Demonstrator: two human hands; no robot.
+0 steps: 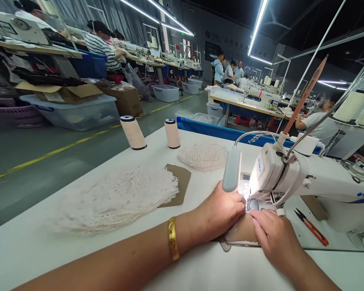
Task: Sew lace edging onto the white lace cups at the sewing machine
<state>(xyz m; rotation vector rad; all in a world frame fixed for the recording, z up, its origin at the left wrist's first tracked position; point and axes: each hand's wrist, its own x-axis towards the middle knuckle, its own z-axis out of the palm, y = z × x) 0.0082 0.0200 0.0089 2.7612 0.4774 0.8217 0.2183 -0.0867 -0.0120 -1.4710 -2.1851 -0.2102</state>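
Note:
My left hand [226, 208] is closed beside the needle area of a white sewing machine [267, 169], its fingers bunched on white lace fabric [244, 188] under the lamp. From the other side, my right hand [276, 232] has its thumb and index finger pressed together close to the presser foot [252, 205]; what lies between them is hidden. Below both hands shows a flat brown piece [242, 231] with a pale lower edge. Thread snips with orange handles [314, 230] lie right of my right hand.
A lace pile [118, 198] partly covers a brown sheet [182, 182] at left; a smaller lace pile [203, 157] sits behind. Two thread cones, one left [133, 133] and one right [172, 134], stand at the table's far edge. A grey lamp [232, 169] hangs over my left hand. Other people work beyond.

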